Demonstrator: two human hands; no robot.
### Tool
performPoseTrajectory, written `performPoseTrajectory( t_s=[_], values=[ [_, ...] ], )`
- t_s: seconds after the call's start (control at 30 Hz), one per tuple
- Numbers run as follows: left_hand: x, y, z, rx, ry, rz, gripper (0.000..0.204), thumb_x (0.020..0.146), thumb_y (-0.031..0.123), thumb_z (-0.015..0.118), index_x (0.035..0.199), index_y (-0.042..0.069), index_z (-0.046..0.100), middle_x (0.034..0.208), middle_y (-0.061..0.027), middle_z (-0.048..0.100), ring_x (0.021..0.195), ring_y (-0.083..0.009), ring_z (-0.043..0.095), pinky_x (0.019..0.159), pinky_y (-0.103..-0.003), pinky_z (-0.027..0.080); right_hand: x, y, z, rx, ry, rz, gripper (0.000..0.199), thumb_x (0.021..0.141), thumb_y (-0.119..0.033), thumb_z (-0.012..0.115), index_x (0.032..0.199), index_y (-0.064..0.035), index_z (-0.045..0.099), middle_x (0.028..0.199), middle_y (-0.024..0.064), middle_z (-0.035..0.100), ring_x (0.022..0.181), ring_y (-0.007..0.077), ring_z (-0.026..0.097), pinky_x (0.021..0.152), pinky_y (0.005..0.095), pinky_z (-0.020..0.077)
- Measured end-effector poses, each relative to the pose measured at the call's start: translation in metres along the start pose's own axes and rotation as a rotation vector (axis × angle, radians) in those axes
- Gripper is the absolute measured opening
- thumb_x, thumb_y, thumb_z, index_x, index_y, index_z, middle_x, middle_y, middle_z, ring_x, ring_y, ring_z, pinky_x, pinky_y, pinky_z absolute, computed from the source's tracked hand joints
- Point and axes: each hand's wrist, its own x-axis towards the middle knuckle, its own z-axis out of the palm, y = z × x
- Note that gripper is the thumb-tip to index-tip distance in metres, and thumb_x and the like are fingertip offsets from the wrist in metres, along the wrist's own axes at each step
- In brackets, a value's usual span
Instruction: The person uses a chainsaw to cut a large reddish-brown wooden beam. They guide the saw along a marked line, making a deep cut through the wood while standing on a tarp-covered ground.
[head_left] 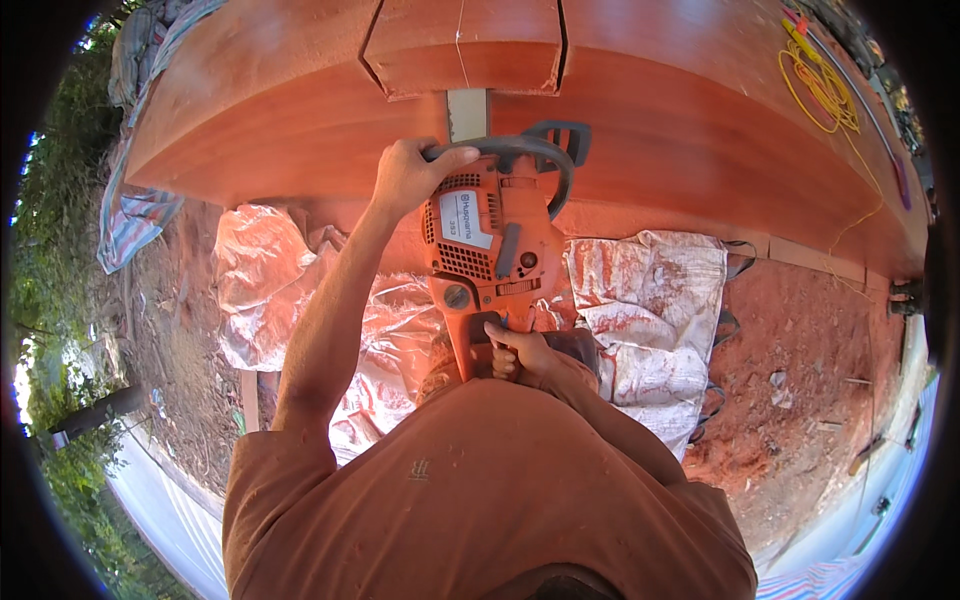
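An orange chainsaw [520, 235] is in front of me, its body pointing away. My left hand [412, 176] is wrapped around the dark curved front handle at the saw's left side. My right hand [522, 352] grips the rear handle close to my body, with part of its fingers hidden. The pale guide bar [467, 113] reaches forward to a large reddish wooden slab [290, 150]; its far end is hidden by the wood. Dark cut lines frame a block [462, 66] in the slab, and a thin pale line runs down its middle.
Dust-covered white sheets [650, 300] and a shiny crumpled one [265, 290] lie on the ground below the slab. A yellow cord [825, 90] is coiled on the slab's right end. Striped cloth [140, 225] hangs at the left, with greenery beyond.
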Motion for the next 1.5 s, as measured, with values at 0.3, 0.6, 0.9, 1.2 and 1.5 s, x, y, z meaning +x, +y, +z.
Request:
performPoseTrajectory(
  t_s=[0.3, 0.6, 0.9, 1.2, 1.5],
  values=[
    [0.062, 0.004, -0.005, 0.05, -0.03, 0.054, 0.063, 0.077, 0.062, 0.079, 0.065, 0.002, 0.067, 0.056, -0.0083, 0.061, 0.055, -0.0182, 0.062, 0.055, -0.036, 0.049, 0.032, -0.039, 0.017, 0.007, 0.038, -0.041, 0.044, 0.098, -0.036, 0.068, 0.069, -0.0166, 0.043, 0.052, -0.0046, 0.036, 0.045, 0.0097, 0.032, 0.048, 0.0285, 0.0291],
    [0.061, -0.009, -0.007, 0.022, -0.027, 0.073, 0.066, 0.076, 0.065, 0.079, 0.067, 0.001, 0.067, 0.055, -0.007, 0.059, 0.054, -0.019, 0.061, 0.055, -0.036, 0.05, 0.044, -0.029, 0.019, 0.022, 0.046, -0.059, 0.045, 0.097, -0.037, 0.07, 0.067, -0.0178, 0.042, 0.052, -0.0043, 0.036, 0.045, 0.0105, 0.032, 0.049, 0.0298, 0.03],
    [0.017, -0.013, -0.013, 0.019, -0.021, 0.025, 0.067, 0.077, 0.065, 0.079, 0.069, -0.001, 0.069, 0.058, -0.009, 0.062, 0.056, -0.0192, 0.064, 0.054, -0.036, 0.051, 0.03, 0.008, 0.018, 0.041, 0.035, -0.001, 0.042, 0.095, -0.032, 0.073, 0.069, -0.0166, 0.045, 0.052, -0.0051, 0.037, 0.044, 0.01, 0.031, 0.048, 0.0287, 0.0299],
    [-0.037, -0.011, -0.013, 0.009, -0.008, 0.007, 0.065, 0.078, 0.062, 0.079, 0.069, -0.001, 0.069, 0.056, -0.0094, 0.062, 0.054, -0.0192, 0.064, 0.054, -0.036, 0.051, -0.002, 0.042, 0.011, 0.02, 0.046, 0.057, 0.042, 0.097, -0.031, 0.072, 0.068, -0.0154, 0.045, 0.052, -0.0044, 0.039, 0.044, 0.0105, 0.034, 0.049, 0.0292, 0.0318],
    [-0.068, -0.005, -0.006, -0.001, 0.026, -0.009, 0.064, 0.078, 0.06, 0.079, 0.067, -0.002, 0.068, 0.055, -0.0101, 0.062, 0.052, -0.0191, 0.063, 0.051, -0.036, 0.049, -0.02, 0.056, -0.004, -0.034, 0.039, 0.073, 0.042, 0.098, -0.03, 0.07, 0.068, -0.0146, 0.046, 0.051, -0.0032, 0.039, 0.043, 0.012, 0.035, 0.049, 0.03, 0.0325]
  ],
)
